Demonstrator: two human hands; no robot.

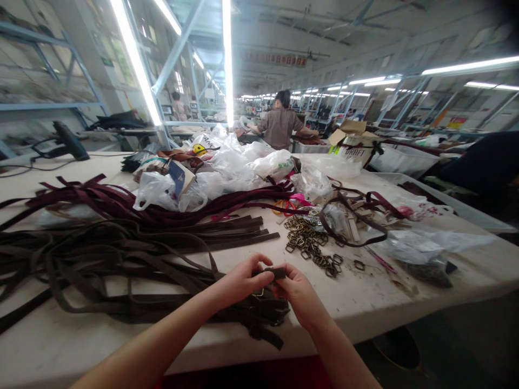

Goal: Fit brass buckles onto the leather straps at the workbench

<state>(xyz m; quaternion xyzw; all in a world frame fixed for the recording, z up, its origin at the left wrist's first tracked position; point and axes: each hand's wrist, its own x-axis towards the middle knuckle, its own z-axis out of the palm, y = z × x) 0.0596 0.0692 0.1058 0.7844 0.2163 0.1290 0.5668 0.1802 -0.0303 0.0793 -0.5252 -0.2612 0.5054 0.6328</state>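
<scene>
My left hand and my right hand meet near the front of the table, both closed on the end of a dark brown strap. Thumb and fingers of each hand pinch it. A small metal ring shows just beneath my left hand; whether it is threaded on the held strap I cannot tell. Below my hands lie several strap ends with metal fittings. Long dark brown straps spread across the left side. A pile of bronze-coloured rectangular rings lies beyond my right hand.
Maroon straps stretch behind the brown ones. White plastic bags heap up at the back. A brown strap loop, a pink-handled tool and a clear bag lie to the right. A person stands beyond the table.
</scene>
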